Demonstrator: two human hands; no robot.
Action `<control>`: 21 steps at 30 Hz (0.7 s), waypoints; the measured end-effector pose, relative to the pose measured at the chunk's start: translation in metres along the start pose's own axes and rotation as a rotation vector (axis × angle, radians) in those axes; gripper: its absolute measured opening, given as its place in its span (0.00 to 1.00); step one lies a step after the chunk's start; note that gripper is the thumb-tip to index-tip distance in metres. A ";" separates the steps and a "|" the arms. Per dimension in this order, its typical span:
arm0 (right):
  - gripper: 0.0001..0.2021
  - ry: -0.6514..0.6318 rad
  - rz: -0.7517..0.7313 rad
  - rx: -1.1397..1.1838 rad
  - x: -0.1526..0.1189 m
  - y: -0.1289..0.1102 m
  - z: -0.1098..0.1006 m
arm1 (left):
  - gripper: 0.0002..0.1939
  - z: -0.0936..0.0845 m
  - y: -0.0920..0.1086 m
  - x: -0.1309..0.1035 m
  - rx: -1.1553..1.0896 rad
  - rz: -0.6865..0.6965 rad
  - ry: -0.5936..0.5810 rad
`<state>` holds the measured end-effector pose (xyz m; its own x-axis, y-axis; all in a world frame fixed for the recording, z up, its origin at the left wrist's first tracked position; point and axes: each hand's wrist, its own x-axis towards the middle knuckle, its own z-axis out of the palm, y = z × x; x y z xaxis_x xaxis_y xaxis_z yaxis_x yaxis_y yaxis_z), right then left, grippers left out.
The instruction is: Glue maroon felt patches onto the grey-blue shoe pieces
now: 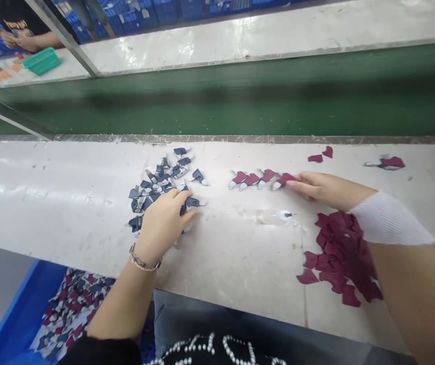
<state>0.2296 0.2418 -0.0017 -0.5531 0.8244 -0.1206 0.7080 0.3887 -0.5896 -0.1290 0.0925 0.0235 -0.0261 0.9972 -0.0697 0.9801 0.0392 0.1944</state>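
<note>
My left hand (pixel 166 215) is closed over the right side of a pile of navy and grey pieces (pixel 158 177), with its fingertips on a navy piece (pixel 192 202). My right hand (pixel 312 185) pinches the rightmost maroon-topped piece (pixel 286 178) of a short row. To its left in that row lie more maroon-topped pieces (pixel 251 179). One navy piece (pixel 198 176) sits apart between pile and row. A heap of loose maroon pieces (pixel 341 253) lies below my right wrist. A clear bottle with a dark tip (pixel 274 217) rests on its side below the row.
Two maroon pieces (pixel 315 158) and one assembled piece (pixel 392 162) lie at the table's far right. A blue bin (pixel 20 309) of mixed pieces stands below the table's front left. A green belt (pixel 240 101) runs behind. Across it are a person's hands and a green basket (pixel 42 61).
</note>
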 end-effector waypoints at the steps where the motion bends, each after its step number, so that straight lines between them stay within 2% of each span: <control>1: 0.18 -0.030 0.049 0.003 0.002 -0.005 0.002 | 0.18 0.002 -0.001 -0.001 0.053 0.000 -0.018; 3: 0.26 -0.080 0.126 0.029 -0.007 -0.017 0.009 | 0.16 0.008 0.000 -0.002 0.077 -0.003 -0.027; 6: 0.32 -0.146 0.091 0.147 -0.031 -0.038 0.027 | 0.14 0.017 0.002 -0.002 0.029 -0.011 -0.018; 9: 0.25 -0.144 0.040 0.288 -0.042 -0.056 0.050 | 0.13 0.020 0.005 -0.002 -0.009 -0.016 -0.028; 11: 0.20 -0.112 0.046 0.368 -0.044 -0.062 0.058 | 0.14 0.017 0.009 -0.002 -0.057 -0.006 0.009; 13: 0.19 -0.092 0.064 0.442 -0.048 -0.066 0.057 | 0.14 0.013 0.018 -0.003 -0.161 0.026 0.091; 15: 0.21 -0.071 0.092 0.501 -0.057 -0.069 0.049 | 0.16 0.010 0.030 -0.003 -0.372 0.083 0.130; 16: 0.22 -0.064 0.110 0.523 -0.063 -0.071 0.044 | 0.17 0.011 0.036 -0.002 -0.506 0.110 0.098; 18: 0.23 -0.028 0.153 0.543 -0.074 -0.074 0.034 | 0.18 0.015 0.048 0.002 -0.758 0.152 -0.050; 21: 0.17 0.112 0.133 0.488 -0.086 -0.079 0.026 | 0.17 0.029 0.059 0.009 -0.931 0.164 -0.292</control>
<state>0.2101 0.1293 0.0341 -0.4027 0.9030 -0.1498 0.4674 0.0622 -0.8818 -0.0652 0.1018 0.0057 0.2681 0.9450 -0.1872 0.4181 0.0609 0.9064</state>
